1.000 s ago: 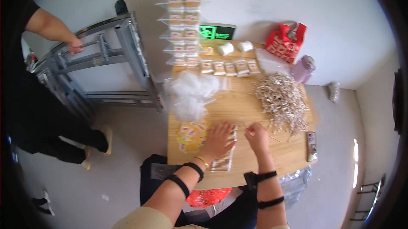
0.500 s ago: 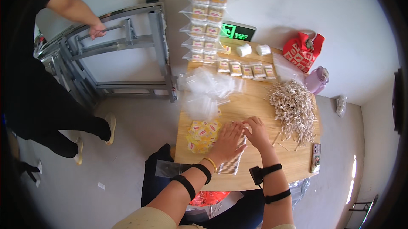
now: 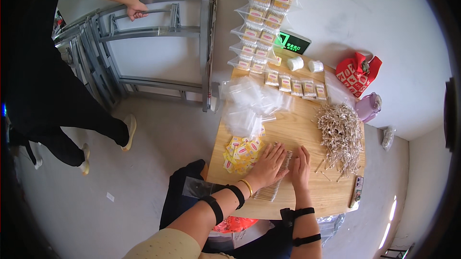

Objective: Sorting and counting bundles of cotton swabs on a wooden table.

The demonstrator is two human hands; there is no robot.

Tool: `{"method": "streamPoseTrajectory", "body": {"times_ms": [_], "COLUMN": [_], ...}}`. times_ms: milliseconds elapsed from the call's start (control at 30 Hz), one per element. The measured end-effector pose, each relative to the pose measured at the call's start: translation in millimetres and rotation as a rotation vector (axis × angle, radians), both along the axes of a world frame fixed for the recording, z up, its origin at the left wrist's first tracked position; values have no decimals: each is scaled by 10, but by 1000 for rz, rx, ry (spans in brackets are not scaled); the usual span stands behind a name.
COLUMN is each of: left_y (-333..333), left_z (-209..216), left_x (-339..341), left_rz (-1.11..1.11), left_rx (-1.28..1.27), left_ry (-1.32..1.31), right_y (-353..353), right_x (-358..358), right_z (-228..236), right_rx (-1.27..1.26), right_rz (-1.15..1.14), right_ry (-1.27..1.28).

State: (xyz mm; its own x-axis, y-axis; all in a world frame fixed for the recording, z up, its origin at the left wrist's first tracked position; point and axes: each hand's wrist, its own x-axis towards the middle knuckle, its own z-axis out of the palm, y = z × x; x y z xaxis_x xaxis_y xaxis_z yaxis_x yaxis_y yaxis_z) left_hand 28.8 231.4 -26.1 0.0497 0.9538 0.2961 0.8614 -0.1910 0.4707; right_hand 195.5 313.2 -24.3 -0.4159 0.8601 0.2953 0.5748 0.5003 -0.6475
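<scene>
A close row of cotton swabs (image 3: 270, 191) lies side by side on the wooden table (image 3: 288, 129). My left hand (image 3: 270, 165) rests over the row's left side and far part, fingers stretched out and palm down. Just right of the row is my right hand (image 3: 301, 168), standing on its edge with the fingers extended; nothing shows in it. Small yellow printed cards (image 3: 239, 155) are scattered left of my left hand. A heap of loose cotton swabs (image 3: 340, 134) is at the right side of the table.
Clear plastic bags (image 3: 252, 107) lie at the far left. Behind are packed swab packets (image 3: 297, 87), two white rolls (image 3: 295, 63) and stacked packets (image 3: 259, 33). A red bag (image 3: 359, 74), purple jug (image 3: 369, 106) and phone (image 3: 356, 191) are right. A person (image 3: 43, 76) grips a metal frame (image 3: 204, 52).
My right hand has moved from the far end of the swab row to its right side. The left hand stays on the row. The whole view has shifted.
</scene>
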Motion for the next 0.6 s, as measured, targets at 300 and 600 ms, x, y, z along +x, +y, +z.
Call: {"method": "streamPoseTrajectory", "body": {"times_ms": [300, 600], "left_y": [43, -13], "left_z": [135, 81], "left_x": [48, 1], "left_rz": [8, 18], "left_rx": [-34, -77], "left_ry": [192, 302], "right_y": [-98, -103], "right_x": [-30, -34], "right_z": [53, 59], "right_rx": [8, 38], "right_rz": [-97, -93], "right_ry": [13, 35]}}
